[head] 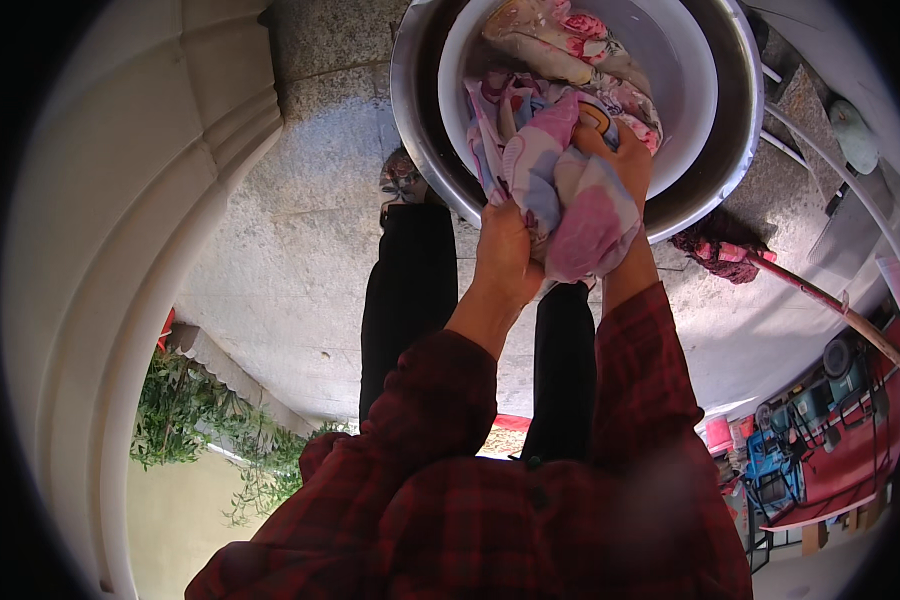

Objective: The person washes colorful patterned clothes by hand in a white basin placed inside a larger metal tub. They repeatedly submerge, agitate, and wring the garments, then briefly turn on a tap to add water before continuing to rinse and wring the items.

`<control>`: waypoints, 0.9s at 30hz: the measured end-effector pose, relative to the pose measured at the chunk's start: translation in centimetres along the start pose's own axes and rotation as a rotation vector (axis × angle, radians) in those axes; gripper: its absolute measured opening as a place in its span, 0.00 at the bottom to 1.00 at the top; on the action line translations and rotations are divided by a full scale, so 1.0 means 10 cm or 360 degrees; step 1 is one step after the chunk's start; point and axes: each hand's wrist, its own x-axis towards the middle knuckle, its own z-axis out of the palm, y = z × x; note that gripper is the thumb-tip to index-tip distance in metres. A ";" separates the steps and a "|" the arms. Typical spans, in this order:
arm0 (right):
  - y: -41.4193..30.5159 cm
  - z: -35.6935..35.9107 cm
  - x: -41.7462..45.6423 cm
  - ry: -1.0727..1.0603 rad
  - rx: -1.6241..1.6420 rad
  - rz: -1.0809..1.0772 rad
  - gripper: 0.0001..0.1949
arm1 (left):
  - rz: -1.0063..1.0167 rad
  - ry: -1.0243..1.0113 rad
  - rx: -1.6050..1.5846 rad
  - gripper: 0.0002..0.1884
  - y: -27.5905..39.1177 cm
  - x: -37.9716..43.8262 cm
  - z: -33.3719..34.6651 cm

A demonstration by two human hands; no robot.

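Bunched between my two hands is a wet-looking pink, white and blue cloth [532, 161]. My left hand [507, 244] grips its lower left part near the basin's rim. Higher up on the right, my right hand [621, 157] holds another part, with folds hanging over the wrist. Part of the cloth trails into a white plastic basin [694, 97] that holds water. A floral fabric [562, 45] with pink roses lies in that water, just beyond my hands. The white basin sits inside a wider metal basin [746, 142].
To the right, a mop [735, 251] with a dark red head lies against the concrete floor [292, 262]. A pale moulded wall or column [157, 150] rises at left, with green plants [187, 405] below it. Cluttered equipment [787, 450] stands at lower right.
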 end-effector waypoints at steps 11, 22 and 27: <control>-0.41 -0.07 -0.46 -0.0064 -0.0364 -0.0068 0.19 | 0.0632 -0.0382 0.1034 0.11 -0.20 0.19 -0.59; 0.21 -1.07 -0.25 -0.1331 0.1186 0.0690 0.50 | 0.0037 -0.0182 0.0155 0.04 0.21 -0.04 -0.05; -0.04 -0.49 -0.41 -0.1150 0.1297 0.0940 0.48 | -0.0017 -0.0549 -0.0060 0.06 0.12 0.12 -0.40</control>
